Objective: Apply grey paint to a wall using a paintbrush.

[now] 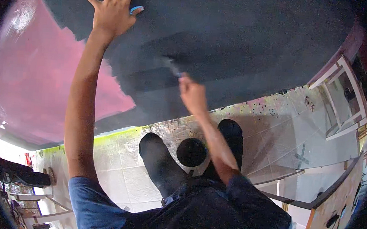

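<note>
My left hand (113,18) lies against the wall with its fingers spread, over dark grey paint. A small blue thing (136,10) shows at its thumb; I cannot make out what it is. Lower and to the right, my right hand (193,94) is closed round the handle of a paintbrush (174,67), blurred by motion. Its bristle end points up and left, onto the dark painted area (239,42). Left of that, the wall is pink (54,80), with an uneven border between the two colours.
A black round thing, perhaps a paint pot (191,152), is between my legs. The pale tiled floor (119,174) bears paint spatters along the wall's foot. White-framed furniture (342,96) stands at right, a wooden-edged table (330,205) lower right. Another person's legs (18,171) show at left.
</note>
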The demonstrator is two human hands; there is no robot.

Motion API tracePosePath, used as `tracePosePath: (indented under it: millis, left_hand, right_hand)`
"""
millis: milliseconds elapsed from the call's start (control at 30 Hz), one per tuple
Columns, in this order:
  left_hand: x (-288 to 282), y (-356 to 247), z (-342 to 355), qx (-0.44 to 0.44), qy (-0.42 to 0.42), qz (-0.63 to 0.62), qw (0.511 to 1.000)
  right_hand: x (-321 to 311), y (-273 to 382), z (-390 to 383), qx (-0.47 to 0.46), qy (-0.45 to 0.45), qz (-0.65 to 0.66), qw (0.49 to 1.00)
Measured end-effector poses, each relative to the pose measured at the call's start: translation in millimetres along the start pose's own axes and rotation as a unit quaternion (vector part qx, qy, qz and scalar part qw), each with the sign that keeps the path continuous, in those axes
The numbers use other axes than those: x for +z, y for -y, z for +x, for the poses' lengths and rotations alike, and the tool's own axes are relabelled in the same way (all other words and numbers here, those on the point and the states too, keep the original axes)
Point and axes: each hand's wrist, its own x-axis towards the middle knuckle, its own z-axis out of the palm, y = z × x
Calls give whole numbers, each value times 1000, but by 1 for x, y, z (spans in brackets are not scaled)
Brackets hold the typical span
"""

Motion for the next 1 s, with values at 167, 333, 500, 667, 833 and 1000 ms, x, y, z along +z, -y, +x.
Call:
tracePosePath:
  millis: [167,333,500,667,833,1000]
  left_hand:
    - [-4,-2,0,-3,-2,14,1000]
    - [81,28,28,245,-328,-403,819]
    - [78,28,27,240,-307,-401,829]
    - [78,34,24,261,-303,-432,809]
    - [-1,-8,4,-4,2,1,1000]
    - [78,35,27,322,-287,-520,738]
  right_hand:
    - [-73,-76,14,17,-164,-101,981]
    - [-111,-115,15,8,-311,-155,937]
    - [-47,-78,6,45,-234,-176,955]
    - [77,36,-39,-9,-151,60,987]
    - [119,79,-73,-120,11,76,990]
    - [100,38,-53,-65,25,75,995]
